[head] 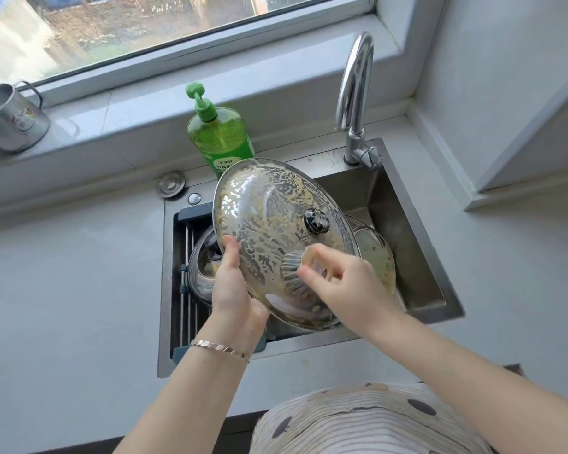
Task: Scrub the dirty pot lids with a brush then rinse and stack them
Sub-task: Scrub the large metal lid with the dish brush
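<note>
Beyond striped shirt [374, 421], clamps left grip [232, 290] on near rim of lid [269, 208], thumb on top, tilting it over sink [423, 257], probably so grime drains there rather than onto table [79, 290]. Curls right grip [345, 283] round brush [295, 270], bristles pressed against lid's soiled lower glass. Has left lid [202, 270] on rack [187, 309] and soiled right lid [379, 260] waiting below in sink, likely next.

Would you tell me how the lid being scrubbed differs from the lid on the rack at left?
The held lid is tilted up, its rim held by the left hand, with the brush on it; the rack lid lies knob up on the rack. The held lid is streaked all over with yellowish residue; the rack lid shows little where visible. Both have dark knobs.
</note>
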Motion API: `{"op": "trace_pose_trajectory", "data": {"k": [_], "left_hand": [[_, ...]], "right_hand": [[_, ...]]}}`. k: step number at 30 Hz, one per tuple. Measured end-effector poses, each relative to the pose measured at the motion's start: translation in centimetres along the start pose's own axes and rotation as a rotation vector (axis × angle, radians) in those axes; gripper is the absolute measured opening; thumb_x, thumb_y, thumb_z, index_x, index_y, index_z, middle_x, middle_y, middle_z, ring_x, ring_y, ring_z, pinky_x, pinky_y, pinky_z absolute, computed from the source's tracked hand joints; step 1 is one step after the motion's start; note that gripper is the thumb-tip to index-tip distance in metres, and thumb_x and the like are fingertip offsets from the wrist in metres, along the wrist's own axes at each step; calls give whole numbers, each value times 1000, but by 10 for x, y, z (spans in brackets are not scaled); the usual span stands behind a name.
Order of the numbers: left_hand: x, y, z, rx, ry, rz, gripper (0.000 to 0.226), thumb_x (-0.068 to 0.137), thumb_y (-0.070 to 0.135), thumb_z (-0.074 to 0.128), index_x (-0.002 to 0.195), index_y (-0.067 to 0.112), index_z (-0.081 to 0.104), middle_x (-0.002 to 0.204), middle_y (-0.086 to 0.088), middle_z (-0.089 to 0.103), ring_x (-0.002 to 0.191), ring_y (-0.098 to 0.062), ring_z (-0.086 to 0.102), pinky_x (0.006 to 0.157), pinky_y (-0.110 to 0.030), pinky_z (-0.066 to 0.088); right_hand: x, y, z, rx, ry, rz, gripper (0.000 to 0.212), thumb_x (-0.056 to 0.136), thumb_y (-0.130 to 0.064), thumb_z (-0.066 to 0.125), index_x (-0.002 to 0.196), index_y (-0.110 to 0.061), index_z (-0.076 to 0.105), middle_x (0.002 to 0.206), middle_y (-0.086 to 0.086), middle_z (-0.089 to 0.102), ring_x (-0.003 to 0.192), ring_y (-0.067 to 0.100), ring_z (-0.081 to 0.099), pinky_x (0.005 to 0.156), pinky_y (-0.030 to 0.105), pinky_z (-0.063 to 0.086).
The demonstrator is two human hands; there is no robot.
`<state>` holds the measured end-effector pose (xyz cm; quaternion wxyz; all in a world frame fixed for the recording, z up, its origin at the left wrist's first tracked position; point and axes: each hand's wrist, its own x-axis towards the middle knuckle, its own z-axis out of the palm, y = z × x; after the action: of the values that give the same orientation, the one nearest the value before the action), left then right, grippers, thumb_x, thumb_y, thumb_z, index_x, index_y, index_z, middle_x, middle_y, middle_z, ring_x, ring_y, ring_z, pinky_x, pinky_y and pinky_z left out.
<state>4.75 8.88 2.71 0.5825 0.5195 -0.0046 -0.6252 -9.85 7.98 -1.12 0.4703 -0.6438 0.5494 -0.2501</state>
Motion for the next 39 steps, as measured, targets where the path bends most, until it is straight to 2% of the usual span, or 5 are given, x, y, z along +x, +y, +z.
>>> {"op": "trace_pose_trajectory", "data": {"k": [5,14,24,28,39], "left_hand": [[-2,10,2,-28,22,25,48,96,49,39,118,13,60,114,-13,67,106,-32,62,89,-55,48],[0,18,17,-45,74,78,44,96,48,41,109,12,61,114,-13,66,106,-31,61,98,-57,43],[-5,13,20,-62,102,99,42,96,50,41,101,14,61,104,-10,67,96,-28,63,88,-52,49],[2,9,18,-18,171,14,43,95,50,42,103,13,63,110,-12,67,96,-29,64,83,-44,52],[5,19,-7,-45,157,-7,51,97,50,37,116,8,60,109,-17,67,100,-34,62,83,-53,49]], "right_hand": [[23,33,-27,16,178,214,12,86,-43,60,86,-32,65,76,-13,63,82,15,61,71,27,44],[9,33,-17,-17,155,126,10,86,-41,59,78,-35,60,45,-10,41,52,11,39,55,27,31],[1,3,-7,-189,100,-112,17,85,-46,58,97,-35,61,70,-11,61,63,12,54,58,29,47],[-1,-29,24,-304,119,-413,40,77,-55,48,108,-34,62,62,-11,47,55,16,53,48,23,38],[-5,-1,27,-403,-8,-466,50,73,-59,44,112,-34,64,64,-6,58,52,14,56,43,14,26]]}}
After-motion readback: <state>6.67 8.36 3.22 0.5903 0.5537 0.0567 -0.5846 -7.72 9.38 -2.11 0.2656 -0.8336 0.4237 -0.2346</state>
